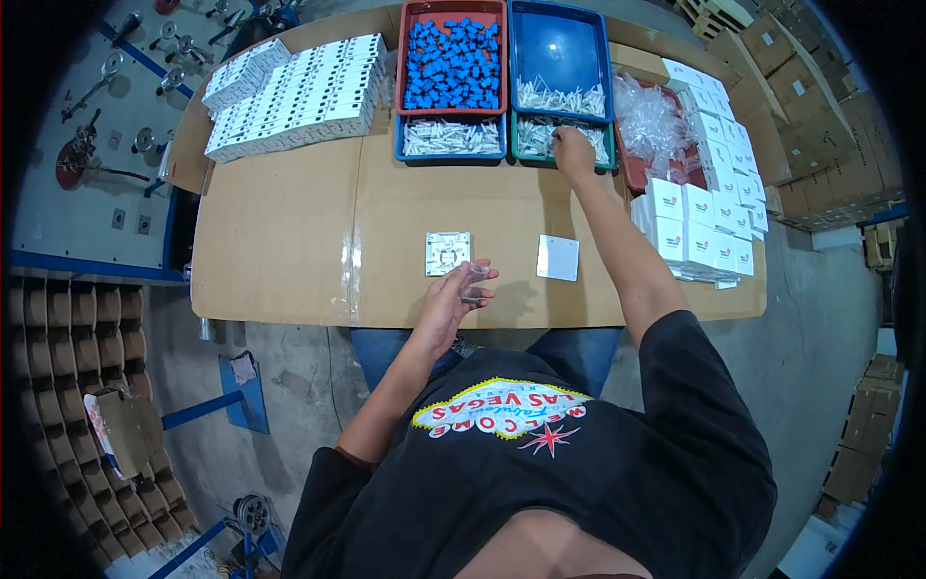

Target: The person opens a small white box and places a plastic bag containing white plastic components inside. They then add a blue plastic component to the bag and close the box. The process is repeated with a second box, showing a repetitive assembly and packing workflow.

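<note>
My left hand (446,307) is raised over the table's near edge, palm up, its fingers curled round a small clear plastic bag (475,274). Just beyond it lies a square white plate with a cut-out pattern (448,247). A plain pale square panel (558,259) rests farther right. My right hand (574,152) reaches into the green tray (535,157) at the back, which holds many small whitish pieces (533,138). Its fingertips are pinched together among them; what they hold is too small to tell.
A red tray (400,58) of blue plastic pieces and blue trays (559,39) of white pegs stand at the back. Clear bags (651,116) fill another red tray (635,174). White boxes are stacked left (299,96) and right (699,222) on the cardboard-covered table (280,241).
</note>
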Tool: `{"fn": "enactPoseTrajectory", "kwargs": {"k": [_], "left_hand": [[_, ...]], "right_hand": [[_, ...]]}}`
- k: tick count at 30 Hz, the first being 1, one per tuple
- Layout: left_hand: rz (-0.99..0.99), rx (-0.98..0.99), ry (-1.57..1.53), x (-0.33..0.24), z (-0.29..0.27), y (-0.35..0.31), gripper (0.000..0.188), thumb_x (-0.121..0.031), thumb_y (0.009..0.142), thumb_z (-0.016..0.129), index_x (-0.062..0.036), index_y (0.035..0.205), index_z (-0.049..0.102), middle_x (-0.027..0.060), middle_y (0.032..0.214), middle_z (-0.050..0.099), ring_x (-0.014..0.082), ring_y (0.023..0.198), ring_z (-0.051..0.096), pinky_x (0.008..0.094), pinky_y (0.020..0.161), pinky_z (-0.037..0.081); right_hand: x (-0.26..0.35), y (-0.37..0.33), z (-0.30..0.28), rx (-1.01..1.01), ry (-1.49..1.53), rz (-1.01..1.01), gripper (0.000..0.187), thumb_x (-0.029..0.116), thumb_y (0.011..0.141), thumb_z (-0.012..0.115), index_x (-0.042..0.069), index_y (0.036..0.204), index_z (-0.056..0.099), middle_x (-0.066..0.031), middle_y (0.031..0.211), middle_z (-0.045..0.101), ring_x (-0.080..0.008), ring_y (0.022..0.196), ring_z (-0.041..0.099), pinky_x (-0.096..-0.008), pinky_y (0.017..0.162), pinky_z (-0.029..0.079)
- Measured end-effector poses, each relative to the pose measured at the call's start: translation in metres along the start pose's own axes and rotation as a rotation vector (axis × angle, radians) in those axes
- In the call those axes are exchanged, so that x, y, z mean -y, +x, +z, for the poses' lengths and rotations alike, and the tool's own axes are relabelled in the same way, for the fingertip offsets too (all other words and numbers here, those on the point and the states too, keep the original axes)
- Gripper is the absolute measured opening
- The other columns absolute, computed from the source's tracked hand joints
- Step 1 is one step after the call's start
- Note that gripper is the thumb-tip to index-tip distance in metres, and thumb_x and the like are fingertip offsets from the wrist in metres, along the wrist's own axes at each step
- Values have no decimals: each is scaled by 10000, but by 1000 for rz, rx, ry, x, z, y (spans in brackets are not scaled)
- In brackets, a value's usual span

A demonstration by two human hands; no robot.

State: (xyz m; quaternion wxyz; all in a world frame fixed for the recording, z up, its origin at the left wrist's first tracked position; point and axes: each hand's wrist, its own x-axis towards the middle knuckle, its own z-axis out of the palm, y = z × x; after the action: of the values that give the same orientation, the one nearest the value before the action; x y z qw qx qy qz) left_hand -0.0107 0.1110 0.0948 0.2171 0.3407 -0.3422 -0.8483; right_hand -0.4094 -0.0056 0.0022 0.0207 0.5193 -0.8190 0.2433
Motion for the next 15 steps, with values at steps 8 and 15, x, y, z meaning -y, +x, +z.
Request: {"fn": "enactPoseTrajectory", "kwargs": {"k": [8,15], "left_hand": [[31,29,-174,-16,-5,-1,525,-433,1081,425,-21,1388,533,111,1271,660,175,976,663,336,895,519],[-7,72,-196,-17,0,10,517,-415,1079,444,-12,1391,535,122,1268,667,174,968,674,334,886,531]], "right_hand": [[21,-30,-32,-83,565,90,319,91,928,582,105,1227,692,-134,955,644,-261,753,673,-375,685,532],[116,-147,-118,228,1181,251,250,36,931,663,18,1174,609,-75,986,661,-111,673,640,-228,579,477]]}}
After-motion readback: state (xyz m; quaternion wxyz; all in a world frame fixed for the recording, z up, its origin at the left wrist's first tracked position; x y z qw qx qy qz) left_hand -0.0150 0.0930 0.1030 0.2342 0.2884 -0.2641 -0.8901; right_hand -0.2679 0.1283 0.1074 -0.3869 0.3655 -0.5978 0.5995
